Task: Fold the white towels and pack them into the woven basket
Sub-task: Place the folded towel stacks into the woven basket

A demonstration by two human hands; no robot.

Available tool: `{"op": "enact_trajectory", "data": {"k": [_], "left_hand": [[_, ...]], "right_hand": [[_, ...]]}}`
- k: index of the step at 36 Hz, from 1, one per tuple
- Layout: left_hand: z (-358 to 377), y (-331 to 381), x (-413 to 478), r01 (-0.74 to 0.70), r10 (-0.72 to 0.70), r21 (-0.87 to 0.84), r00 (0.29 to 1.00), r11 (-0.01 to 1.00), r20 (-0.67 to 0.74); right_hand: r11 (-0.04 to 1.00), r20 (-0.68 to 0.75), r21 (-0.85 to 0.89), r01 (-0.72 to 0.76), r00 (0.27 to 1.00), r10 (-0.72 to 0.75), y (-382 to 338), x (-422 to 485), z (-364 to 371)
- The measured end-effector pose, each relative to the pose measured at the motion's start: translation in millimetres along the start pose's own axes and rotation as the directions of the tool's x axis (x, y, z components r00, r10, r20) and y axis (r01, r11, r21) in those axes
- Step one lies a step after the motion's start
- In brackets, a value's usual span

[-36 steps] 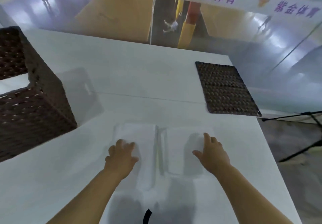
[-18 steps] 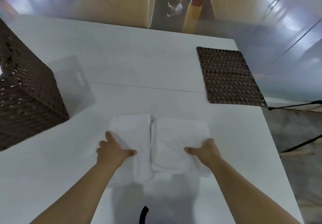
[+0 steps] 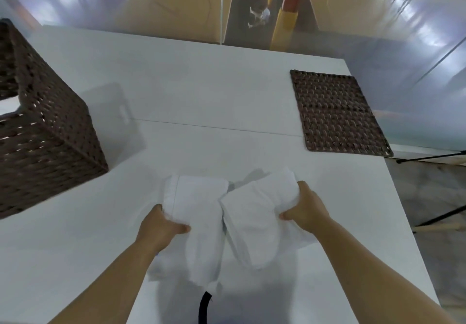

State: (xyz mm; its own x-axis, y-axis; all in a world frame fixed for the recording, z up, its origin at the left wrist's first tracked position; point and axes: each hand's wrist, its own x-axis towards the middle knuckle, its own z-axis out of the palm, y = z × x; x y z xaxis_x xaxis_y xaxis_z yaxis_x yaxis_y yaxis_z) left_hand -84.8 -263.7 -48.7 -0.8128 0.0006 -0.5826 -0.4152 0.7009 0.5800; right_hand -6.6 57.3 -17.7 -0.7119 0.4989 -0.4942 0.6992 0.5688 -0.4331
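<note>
A: What is in the basket (image 3: 50,134)?

B: It stands at the left of the tabletop (image 3: 201,84), well apart from the towels. Something white (image 3: 10,104) shows inside, at the edge of the view. I cannot tell what it is.

A: Where are the towels?

B: On the near part of the tabletop, right in front of the person. The left towel (image 3: 199,205) and the right towel (image 3: 254,212) are both folded thick and lie side by side.

A: Which way do they point?

B: Each is long from far to near. The left one runs almost straight. The right one is tilted, with its far end leaning right. They touch in the middle, and a small gap opens at the far ends.

A: What do the hands do?

B: The left hand (image 3: 161,230) grips the left towel's outer edge, thumb on top. The right hand (image 3: 305,207) grips the right towel's outer edge, fingers curled round it.

A: Anything else?

B: A flat brown mat (image 3: 338,114) lies at the far right. A black cord (image 3: 204,308) shows at the near edge.
</note>
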Motion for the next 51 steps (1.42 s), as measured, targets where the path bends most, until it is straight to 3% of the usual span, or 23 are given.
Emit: {"op": "enact_trajectory", "data": {"k": [4,9,14,17,20,23,27,29,32,36,40,45,51], "left_hand": [[-2,-7,2,0.036,-0.035,-0.069,0.999,0.997,0.016],[-3,-13,5,0.035,-0.028,-0.050,0.991,0.998,0.130],[-1,-17,6,0.032,-0.026,-0.113,0.998,0.993,0.054],[0,-17,5,0.021,-0.021,-0.109,1.000,0.994,0.005],[-2,-17,4,0.019,-0.022,-0.089,0.999,0.996,-0.035],[-4,-17,6,0.028,-0.027,-0.098,0.999,0.995,0.018],[-4,-19,9,0.038,-0.035,-0.114,0.999,0.993,0.031],[-4,-21,10,0.045,-0.042,-0.109,0.999,0.993,0.027],[-3,-23,10,0.037,-0.035,-0.103,0.999,0.994,0.021],[-4,-25,7,0.034,-0.034,-0.121,0.999,0.992,0.000],[-3,-25,2,0.037,-0.042,-0.143,0.999,0.989,-0.030],[-7,-26,-4,0.136,-0.127,-0.308,0.991,0.942,0.047],[-12,-18,-11,0.147,-0.087,-0.504,0.986,0.851,0.141]], "right_hand": [[0.989,0.076,0.140,-0.052,0.996,0.041,5,0,-2],[0.986,0.094,0.120,-0.115,0.990,0.104,8,-6,7],[0.934,-0.032,0.284,-0.217,0.971,0.236,6,-17,21],[0.882,-0.023,0.350,-0.315,0.939,0.344,3,-28,31],[0.949,-0.136,0.068,-0.308,0.940,0.314,1,-35,34],[0.974,-0.246,-0.193,-0.122,0.966,0.073,-8,-29,19],[0.921,-0.037,-0.355,0.160,0.982,-0.185,-26,-2,-3],[0.912,0.089,-0.347,0.221,0.975,-0.202,-33,9,-6],[0.931,0.172,-0.330,0.156,0.980,-0.104,-34,14,-2],[0.974,0.166,-0.218,-0.064,0.981,0.101,-27,8,2],[0.970,0.222,0.072,-0.232,0.952,0.211,-9,-10,20],[0.899,0.217,0.308,-0.310,0.943,0.251,2,-26,39],[0.826,0.292,0.456,-0.331,0.932,0.213,-4,-27,32]]}}
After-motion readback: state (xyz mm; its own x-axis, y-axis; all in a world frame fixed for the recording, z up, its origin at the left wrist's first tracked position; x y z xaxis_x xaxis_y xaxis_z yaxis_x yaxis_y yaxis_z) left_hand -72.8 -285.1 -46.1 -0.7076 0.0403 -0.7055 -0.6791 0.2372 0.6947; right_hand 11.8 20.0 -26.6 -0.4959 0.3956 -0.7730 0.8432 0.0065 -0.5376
